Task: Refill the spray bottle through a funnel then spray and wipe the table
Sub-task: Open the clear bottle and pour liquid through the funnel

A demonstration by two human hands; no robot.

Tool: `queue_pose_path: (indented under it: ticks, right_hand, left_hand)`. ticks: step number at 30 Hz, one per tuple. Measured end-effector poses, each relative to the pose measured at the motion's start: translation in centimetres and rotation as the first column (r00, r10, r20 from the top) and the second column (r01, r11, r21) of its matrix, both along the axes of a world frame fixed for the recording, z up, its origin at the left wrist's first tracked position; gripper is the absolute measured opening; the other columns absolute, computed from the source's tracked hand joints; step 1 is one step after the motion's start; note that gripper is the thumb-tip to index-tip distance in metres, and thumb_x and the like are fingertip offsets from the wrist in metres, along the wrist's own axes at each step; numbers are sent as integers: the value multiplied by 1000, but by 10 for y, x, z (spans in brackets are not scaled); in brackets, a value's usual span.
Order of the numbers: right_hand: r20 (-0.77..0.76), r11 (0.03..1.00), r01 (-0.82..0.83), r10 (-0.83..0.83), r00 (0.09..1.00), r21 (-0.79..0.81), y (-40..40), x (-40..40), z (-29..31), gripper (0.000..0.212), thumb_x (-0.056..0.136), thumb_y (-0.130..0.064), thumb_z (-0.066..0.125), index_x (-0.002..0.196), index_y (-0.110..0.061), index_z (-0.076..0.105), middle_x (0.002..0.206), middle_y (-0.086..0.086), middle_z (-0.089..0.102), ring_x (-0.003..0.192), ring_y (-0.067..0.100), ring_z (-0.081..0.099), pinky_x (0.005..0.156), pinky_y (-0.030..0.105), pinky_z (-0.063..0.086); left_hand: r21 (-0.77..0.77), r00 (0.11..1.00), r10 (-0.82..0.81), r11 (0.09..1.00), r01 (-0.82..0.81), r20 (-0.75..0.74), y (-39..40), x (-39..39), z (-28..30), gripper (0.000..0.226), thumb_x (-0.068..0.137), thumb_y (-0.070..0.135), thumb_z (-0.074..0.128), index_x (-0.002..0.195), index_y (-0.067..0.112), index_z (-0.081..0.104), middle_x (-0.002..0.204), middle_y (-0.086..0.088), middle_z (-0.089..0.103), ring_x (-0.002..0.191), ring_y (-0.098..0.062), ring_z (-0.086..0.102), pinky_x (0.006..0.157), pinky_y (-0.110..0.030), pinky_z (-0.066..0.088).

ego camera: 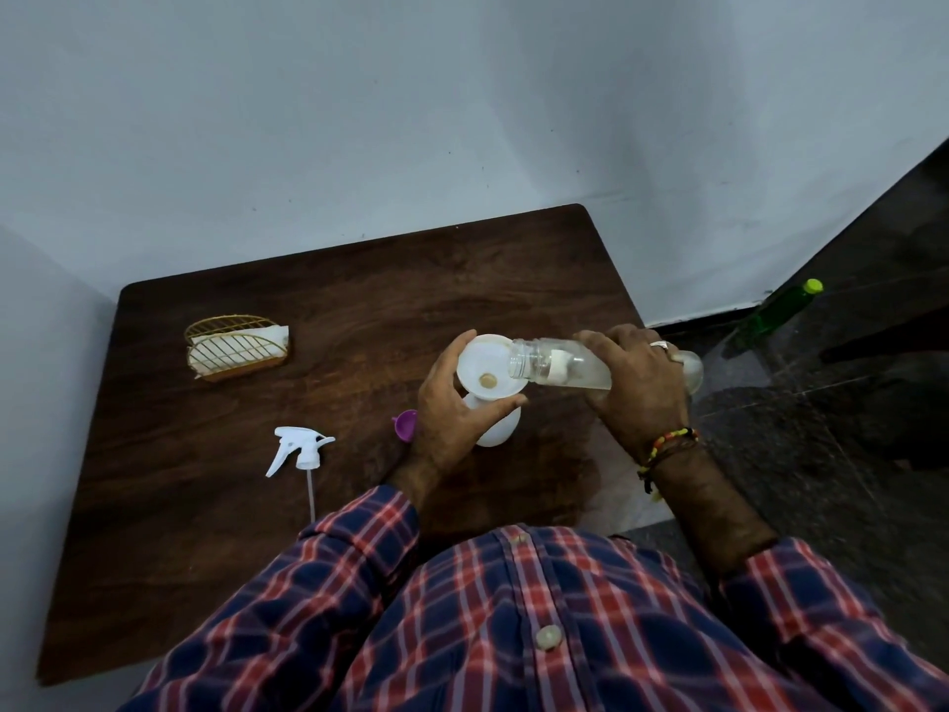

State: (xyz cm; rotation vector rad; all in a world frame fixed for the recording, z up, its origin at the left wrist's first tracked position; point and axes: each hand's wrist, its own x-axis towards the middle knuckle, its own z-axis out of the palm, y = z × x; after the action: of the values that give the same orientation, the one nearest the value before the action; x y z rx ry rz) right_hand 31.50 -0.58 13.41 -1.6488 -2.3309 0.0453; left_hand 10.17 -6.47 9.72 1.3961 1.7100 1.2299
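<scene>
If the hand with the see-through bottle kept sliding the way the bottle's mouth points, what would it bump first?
Probably the white funnel: the clear bottle in the right hand already has its mouth over the rim. Depth is hard to judge.

There's a gold wire napkin holder [237,346] at the bench's far left. A green bottle [775,313] sits on the dark floor [847,429], far right.

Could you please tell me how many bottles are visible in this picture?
3: a clear bottle tipped in the right hand over the funnel; a white spray bottle under that funnel, held by the left hand; a green bottle on the floor. Others may be hidden.
</scene>
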Motion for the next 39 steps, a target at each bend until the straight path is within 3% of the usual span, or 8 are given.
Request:
queue_pose_path:
  ticks: [8,14,19,26,31,39]
  right_hand:
    - [-26,1000,-14,14,1000,2,1,0,-1,61,67,-28,85,123,-28,60,110,7,61,99,33,60,79,47,53]
    - [-24,1000,-10,10,1000,23,0,1,-2,60,66,-25,86,121,-26,63,109,9,62,99,35,61,77,46,51]
    - [-17,1000,-17,17,1000,15,0,2,1,61,68,-26,85,124,-25,63,112,9,62,102,34,59,80,45,49]
    - [-1,1000,-9,9,1000,-1,1,1,-1,58,71,-27,83,125,-26,61,115,8,61,105,33,58,80,46,49]
    - [-13,1000,-10,10,1000,-18,1,1,-1,59,71,-26,83,126,-26,60,115,8,60,106,34,58,79,46,50]
    - [-17,1000,-13,13,1000,-16,3,2,-2,60,71,-28,82,127,-25,61,115,10,60,106,36,57,81,48,50]
  left_hand:
    - [-10,1000,2,1000,-2,5,0,0,-1,89,67,29,91,142,14,46,132,17,52,120,13,47,95,-6,42]
    - [-4,1000,10,1000,-10,11,-1,1,0,90,66,33,91,142,15,47,135,11,55,123,3,50,100,-13,45]
    - [-2,1000,13,1000,-13,-6,-1,0,1,89,67,30,91,143,14,47,137,8,54,122,6,47,99,-5,39]
    - [-2,1000,12,1000,-12,-16,0,0,-1,89,67,31,91,142,12,47,134,11,53,119,16,45,98,-4,38]
    - [3,1000,5,1000,-5,-12,0,0,0,89,68,33,90,143,14,46,138,3,56,124,1,49,102,-12,42]
    - [5,1000,5,1000,-5,4,-1,0,0,90,67,34,91,143,15,46,138,3,56,125,-3,51,103,-19,46]
